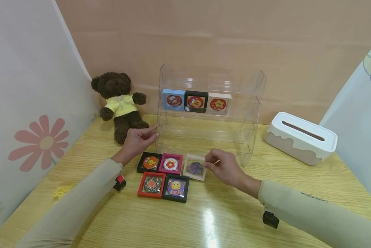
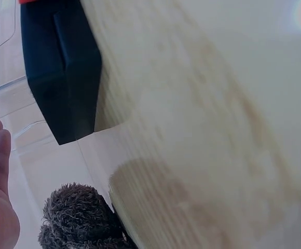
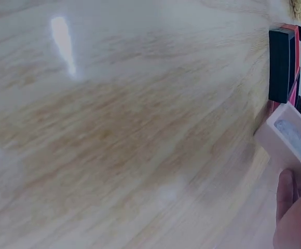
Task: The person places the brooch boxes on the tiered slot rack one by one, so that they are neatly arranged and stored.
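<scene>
My right hand pinches a pale display frame by its right edge, with a round purple piece inside; in the right wrist view the pale frame is tilted. My left hand has its fingertips right at the left side of a clear acrylic tiered rack; its visible fingers are straight in the left wrist view. Close by on the table lie a black frame, a magenta frame, a red frame and another black frame, each with a round badge.
On an upper tier of the rack stand a blue frame, a black frame and a pale frame. A brown teddy bear sits left of it, a white tissue box right. Yellow strands lie at left.
</scene>
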